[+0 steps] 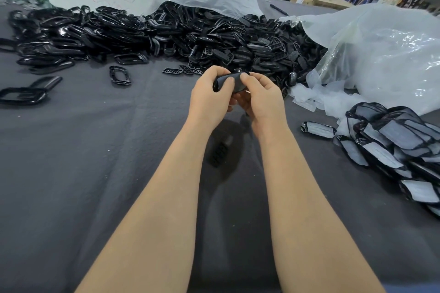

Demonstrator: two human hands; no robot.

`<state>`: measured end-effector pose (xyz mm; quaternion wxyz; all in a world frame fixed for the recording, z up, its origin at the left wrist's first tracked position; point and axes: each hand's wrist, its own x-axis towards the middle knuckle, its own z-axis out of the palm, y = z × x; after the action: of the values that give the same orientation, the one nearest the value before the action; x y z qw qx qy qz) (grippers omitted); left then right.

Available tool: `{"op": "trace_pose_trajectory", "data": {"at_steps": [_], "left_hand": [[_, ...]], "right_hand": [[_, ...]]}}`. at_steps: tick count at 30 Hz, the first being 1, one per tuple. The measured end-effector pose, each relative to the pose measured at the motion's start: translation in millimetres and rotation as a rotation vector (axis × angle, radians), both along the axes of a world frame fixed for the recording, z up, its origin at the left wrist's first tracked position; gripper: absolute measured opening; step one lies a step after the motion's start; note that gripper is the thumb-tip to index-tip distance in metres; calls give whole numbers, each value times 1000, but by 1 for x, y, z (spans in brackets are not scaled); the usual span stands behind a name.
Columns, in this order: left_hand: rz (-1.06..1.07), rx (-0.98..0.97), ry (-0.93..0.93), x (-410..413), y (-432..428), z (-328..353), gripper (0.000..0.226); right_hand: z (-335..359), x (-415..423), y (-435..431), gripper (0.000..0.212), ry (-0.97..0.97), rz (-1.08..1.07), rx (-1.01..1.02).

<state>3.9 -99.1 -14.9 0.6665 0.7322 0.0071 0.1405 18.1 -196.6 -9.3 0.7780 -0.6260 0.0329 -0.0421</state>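
The black plastic shell [235,84] is a small, smooth oval with a dull sheen. It sits crosswise, pinched at its ends by the left hand [209,98] and right hand [263,100], above the grey surface [95,162]. Its underside is hidden and may carry a second part.

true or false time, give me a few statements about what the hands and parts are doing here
1. The left hand and right hand both grip one black part. True.
2. That part is white. False: it is black.
3. A big pile of black parts lies beyond the hands. True.
4. The film-covered pieces are stacked on the person's left. False: they lie on the right.
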Motion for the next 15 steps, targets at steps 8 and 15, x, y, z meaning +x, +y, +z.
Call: {"op": "trace_pose_trajectory", "data": {"at_steps": [8,15], "left_hand": [[25,-85,46,-4,-2,1,14],[83,-224,126,1,-2,-2,10]], "right_hand": [[-2,1,6,14,-66,-62,-159],[-4,0,10,11,-89,-33,-194]]}}
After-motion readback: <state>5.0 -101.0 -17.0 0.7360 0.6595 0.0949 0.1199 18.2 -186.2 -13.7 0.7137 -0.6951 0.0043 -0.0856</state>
